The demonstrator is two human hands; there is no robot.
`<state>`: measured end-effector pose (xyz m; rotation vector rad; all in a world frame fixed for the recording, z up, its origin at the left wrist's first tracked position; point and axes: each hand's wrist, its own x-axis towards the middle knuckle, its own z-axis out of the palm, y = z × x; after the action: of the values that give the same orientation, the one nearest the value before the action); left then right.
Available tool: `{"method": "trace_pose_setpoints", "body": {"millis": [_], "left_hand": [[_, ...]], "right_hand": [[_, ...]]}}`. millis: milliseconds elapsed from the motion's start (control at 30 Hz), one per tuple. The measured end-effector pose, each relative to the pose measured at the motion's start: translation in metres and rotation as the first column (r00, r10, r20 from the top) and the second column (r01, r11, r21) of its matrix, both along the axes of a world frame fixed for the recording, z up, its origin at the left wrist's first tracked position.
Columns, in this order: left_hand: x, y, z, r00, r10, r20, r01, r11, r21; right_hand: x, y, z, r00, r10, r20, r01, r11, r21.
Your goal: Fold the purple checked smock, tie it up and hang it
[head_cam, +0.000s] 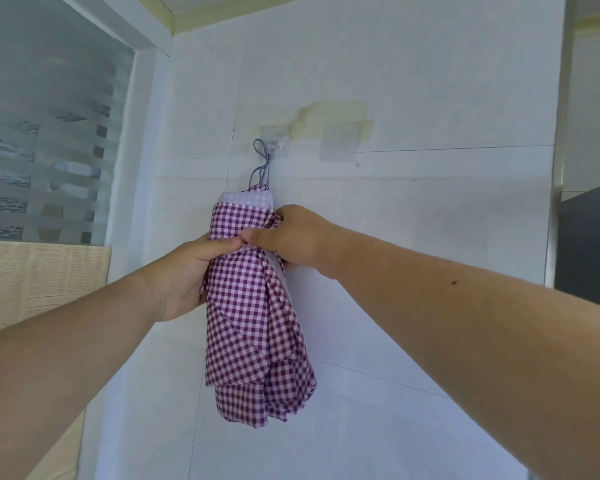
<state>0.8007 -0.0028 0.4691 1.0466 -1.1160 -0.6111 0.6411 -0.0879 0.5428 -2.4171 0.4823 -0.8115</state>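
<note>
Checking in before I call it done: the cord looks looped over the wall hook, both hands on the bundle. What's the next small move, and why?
Probably ease both hands off gently and watch it hang. The grey cord already sits over the clear adhesive wall hook, and the folded purple checked smock hangs below it, while the left hand and right hand grip its upper part.

White tiled wall (413, 81) carries a clear square adhesive pad (342, 142) under yellowed tape residue (333, 114). Frosted striped window (45, 140) sits left; dark panel (589, 244) right.
</note>
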Motion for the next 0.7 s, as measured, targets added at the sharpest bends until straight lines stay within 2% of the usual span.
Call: {"method": "trace_pose_setpoints", "body": {"millis": [200, 333, 400, 567, 700], "left_hand": [[-0.001, -0.010, -0.005, 0.990, 0.139, 0.017, -0.138, 0.989, -0.049], [-0.008, -0.022, -0.008, 0.977, 0.210, 0.039, -0.207, 0.976, -0.070], [-0.006, -0.022, -0.007, 0.972, 0.221, 0.084, -0.218, 0.975, -0.048], [0.001, -0.012, -0.007, 0.961, 0.226, 0.157, -0.238, 0.970, 0.058], [-0.002, -0.009, -0.004, 0.933, 0.314, 0.176, -0.330, 0.941, 0.070]], "right_hand": [[0.001, -0.005, -0.004, 0.996, -0.091, -0.020, 0.088, 0.989, -0.117], [0.004, -0.002, -0.008, 0.973, -0.228, -0.025, 0.202, 0.901, -0.384], [0.004, -0.001, -0.008, 0.968, -0.246, -0.047, 0.201, 0.876, -0.438], [-0.010, 0.008, -0.010, 0.965, -0.240, -0.108, 0.193, 0.924, -0.330], [-0.018, 0.008, -0.011, 0.942, -0.325, -0.081, 0.292, 0.915, -0.280]]}}
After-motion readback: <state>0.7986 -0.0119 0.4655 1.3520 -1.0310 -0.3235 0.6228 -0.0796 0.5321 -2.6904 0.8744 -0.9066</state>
